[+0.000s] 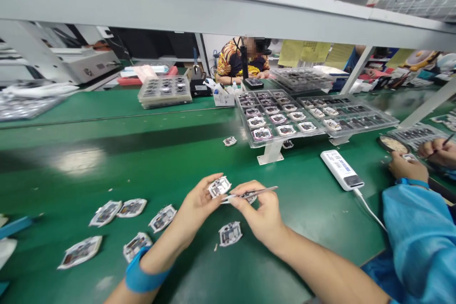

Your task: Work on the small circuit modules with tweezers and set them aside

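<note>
My left hand (197, 206) pinches a small white circuit part (219, 186) between thumb and fingers, just above the green table (107, 161). My right hand (258, 213) grips metal tweezers (252, 193), their tips reaching toward that part. A blue band (142, 278) circles my left wrist. One loose white part (230, 233) lies on the table directly below my hands.
Several similar parts (132, 207) lie scattered at the left. Clear trays (272, 116) of parts stand on a white stand ahead, with a white power strip (342, 169) to the right. A co-worker's sleeve (420, 237) and hands are at right; another person sits across.
</note>
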The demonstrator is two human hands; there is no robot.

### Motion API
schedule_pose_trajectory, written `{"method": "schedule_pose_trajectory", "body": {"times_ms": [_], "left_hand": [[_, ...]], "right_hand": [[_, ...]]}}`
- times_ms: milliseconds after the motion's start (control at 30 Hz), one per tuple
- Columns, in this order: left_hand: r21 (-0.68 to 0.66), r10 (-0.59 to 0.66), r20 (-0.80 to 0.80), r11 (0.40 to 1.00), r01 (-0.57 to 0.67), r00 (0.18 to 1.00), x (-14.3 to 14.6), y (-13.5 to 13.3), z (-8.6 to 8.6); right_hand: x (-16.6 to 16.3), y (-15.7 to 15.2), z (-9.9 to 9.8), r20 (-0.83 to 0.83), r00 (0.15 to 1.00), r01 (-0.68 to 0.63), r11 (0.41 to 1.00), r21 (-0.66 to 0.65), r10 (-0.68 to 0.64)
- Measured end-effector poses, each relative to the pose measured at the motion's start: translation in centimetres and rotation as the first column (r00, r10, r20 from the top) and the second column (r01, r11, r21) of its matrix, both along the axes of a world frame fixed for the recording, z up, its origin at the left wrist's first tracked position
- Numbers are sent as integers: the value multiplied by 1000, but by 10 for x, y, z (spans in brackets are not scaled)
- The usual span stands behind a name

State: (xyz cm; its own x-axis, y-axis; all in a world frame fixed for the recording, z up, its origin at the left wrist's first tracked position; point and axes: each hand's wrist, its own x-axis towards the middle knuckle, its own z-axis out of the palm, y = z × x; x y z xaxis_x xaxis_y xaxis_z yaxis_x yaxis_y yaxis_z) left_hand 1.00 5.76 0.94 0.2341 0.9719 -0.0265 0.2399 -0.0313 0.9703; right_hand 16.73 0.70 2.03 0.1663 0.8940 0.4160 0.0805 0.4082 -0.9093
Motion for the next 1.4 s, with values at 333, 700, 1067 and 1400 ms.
{"method": "schedule_pose_trajectory", "body": {"times_ms": [333, 700, 1067, 1400], "left_hand": [[-224, -13, 265, 972, 74, 964, -18, -50, -14], [-315, 118, 312, 949, -14, 943, -21, -54, 0], [-376, 132, 383, 926, 24, 914, -10, -61, 4], [-498, 200, 503, 862, 92, 841, -12, -60, 5]], "right_hand": [[-10, -3, -13, 191, 977, -110, 991, 72, 94], [-9, -5, -13, 128, 984, -122, 992, -45, 127], [-10, -1, -20, -32, 999, -19, 978, -209, 13], [-10, -4, -22, -39, 997, -70, 997, -40, 68]]}}
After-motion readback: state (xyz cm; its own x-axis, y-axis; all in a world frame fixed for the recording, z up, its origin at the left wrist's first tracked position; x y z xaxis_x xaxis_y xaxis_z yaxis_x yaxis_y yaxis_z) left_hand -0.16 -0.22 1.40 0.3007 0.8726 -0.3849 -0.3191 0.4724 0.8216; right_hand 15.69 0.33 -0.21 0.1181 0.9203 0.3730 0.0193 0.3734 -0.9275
